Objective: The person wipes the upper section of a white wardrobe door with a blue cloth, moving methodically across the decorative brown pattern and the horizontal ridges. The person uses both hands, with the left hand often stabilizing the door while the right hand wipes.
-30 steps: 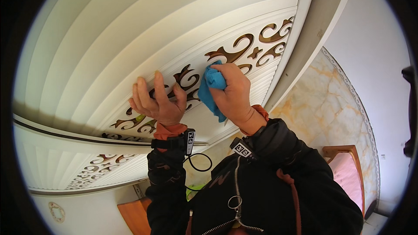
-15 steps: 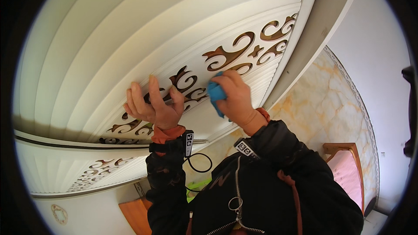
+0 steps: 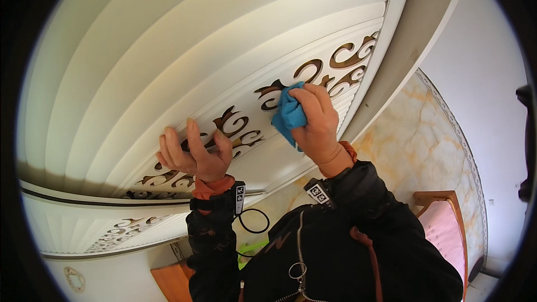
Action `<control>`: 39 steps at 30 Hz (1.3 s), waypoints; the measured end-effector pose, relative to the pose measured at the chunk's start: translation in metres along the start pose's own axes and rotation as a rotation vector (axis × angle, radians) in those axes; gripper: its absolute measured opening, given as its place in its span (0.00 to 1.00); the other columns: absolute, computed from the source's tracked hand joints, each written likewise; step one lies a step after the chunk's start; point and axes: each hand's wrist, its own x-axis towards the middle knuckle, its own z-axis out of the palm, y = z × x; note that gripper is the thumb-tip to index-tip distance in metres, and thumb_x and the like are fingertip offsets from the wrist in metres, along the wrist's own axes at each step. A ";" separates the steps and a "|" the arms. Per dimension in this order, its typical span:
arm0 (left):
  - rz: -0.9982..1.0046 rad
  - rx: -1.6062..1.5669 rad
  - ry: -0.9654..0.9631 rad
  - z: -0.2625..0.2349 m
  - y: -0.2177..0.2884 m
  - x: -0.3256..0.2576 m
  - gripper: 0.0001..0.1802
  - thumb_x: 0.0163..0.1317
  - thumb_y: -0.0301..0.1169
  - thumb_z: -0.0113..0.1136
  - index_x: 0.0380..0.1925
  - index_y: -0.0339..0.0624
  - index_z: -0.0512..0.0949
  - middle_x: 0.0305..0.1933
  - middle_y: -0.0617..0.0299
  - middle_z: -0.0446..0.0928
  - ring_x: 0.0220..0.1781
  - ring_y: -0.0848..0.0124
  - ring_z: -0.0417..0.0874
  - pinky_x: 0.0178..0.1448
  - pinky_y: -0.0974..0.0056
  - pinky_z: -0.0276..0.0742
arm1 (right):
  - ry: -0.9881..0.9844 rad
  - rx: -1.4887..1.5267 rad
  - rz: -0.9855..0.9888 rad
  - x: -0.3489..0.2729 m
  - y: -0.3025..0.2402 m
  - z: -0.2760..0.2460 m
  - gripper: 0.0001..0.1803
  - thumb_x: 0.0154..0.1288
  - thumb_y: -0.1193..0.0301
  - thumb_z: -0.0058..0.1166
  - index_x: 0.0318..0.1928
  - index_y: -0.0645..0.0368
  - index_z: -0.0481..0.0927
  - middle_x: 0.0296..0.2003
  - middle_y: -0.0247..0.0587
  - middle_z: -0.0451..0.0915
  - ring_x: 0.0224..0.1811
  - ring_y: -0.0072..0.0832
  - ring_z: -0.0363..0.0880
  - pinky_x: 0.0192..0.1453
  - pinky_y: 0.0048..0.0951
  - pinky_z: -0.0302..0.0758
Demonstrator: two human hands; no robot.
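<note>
A white slatted door panel (image 3: 235, 39) with a band of scroll-shaped cut-outs (image 3: 232, 126) fills the view ahead of me. My left hand (image 3: 201, 154) rests on the left part of this band, fingers spread and holding nothing. Farther right, my right hand (image 3: 319, 123) grips a bunched blue cloth (image 3: 291, 113) and presses it against the scrollwork. The cloth's lower end hangs loose below my fingers. Part of the pattern is hidden behind the cloth and hand.
A second white panel (image 3: 67, 221) with similar cut-outs stands at the lower left, beyond a dark gap. The pale frame edge (image 3: 411, 50) runs down the right. Behind it are a marbled floor (image 3: 408, 128) and a wooden-framed piece with a pink cover (image 3: 444, 221).
My right hand has moved the blue cloth a little to the right along the scrollwork. My left hand stays spread on the panel, slightly lower in view.
</note>
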 end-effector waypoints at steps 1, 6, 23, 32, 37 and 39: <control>0.008 -0.004 -0.001 -0.001 0.000 0.000 0.25 0.56 0.42 0.57 0.53 0.46 0.81 0.66 0.49 0.67 0.66 0.49 0.68 0.72 0.42 0.51 | -0.004 -0.019 -0.001 0.000 0.004 -0.004 0.28 0.41 0.85 0.58 0.48 0.56 0.79 0.45 0.47 0.76 0.41 0.48 0.80 0.41 0.37 0.80; -0.001 0.010 -0.002 -0.001 0.001 0.001 0.25 0.58 0.43 0.57 0.54 0.46 0.80 0.66 0.49 0.66 0.66 0.49 0.68 0.73 0.43 0.50 | 0.086 -0.101 0.007 0.010 0.023 -0.016 0.19 0.50 0.83 0.58 0.45 0.60 0.80 0.40 0.47 0.79 0.38 0.43 0.80 0.42 0.33 0.79; -0.006 0.002 -0.002 -0.002 0.001 -0.002 0.24 0.60 0.45 0.55 0.53 0.48 0.80 0.67 0.49 0.66 0.64 0.50 0.69 0.72 0.46 0.54 | 0.195 -0.082 -0.121 0.036 -0.001 -0.005 0.17 0.51 0.83 0.59 0.44 0.62 0.80 0.38 0.48 0.79 0.38 0.42 0.80 0.42 0.33 0.78; 0.030 -0.055 0.003 -0.003 0.000 0.003 0.24 0.58 0.40 0.57 0.55 0.44 0.79 0.65 0.49 0.67 0.64 0.48 0.70 0.68 0.45 0.58 | -0.004 0.050 -0.145 0.010 -0.011 -0.006 0.21 0.48 0.84 0.58 0.47 0.61 0.78 0.42 0.49 0.78 0.42 0.46 0.80 0.44 0.35 0.79; -0.011 -0.044 0.051 -0.001 0.001 0.003 0.22 0.55 0.42 0.59 0.51 0.51 0.82 0.61 0.52 0.72 0.61 0.53 0.72 0.72 0.48 0.53 | 0.053 0.028 -0.084 0.020 -0.025 0.006 0.18 0.51 0.82 0.59 0.46 0.62 0.79 0.41 0.49 0.79 0.39 0.46 0.80 0.41 0.35 0.79; -0.015 -0.053 0.055 0.000 0.001 0.002 0.23 0.55 0.42 0.59 0.51 0.52 0.82 0.62 0.52 0.72 0.62 0.53 0.72 0.72 0.48 0.52 | 0.037 0.014 -0.072 0.023 -0.034 0.014 0.15 0.54 0.82 0.59 0.45 0.62 0.80 0.40 0.48 0.80 0.40 0.44 0.80 0.44 0.33 0.78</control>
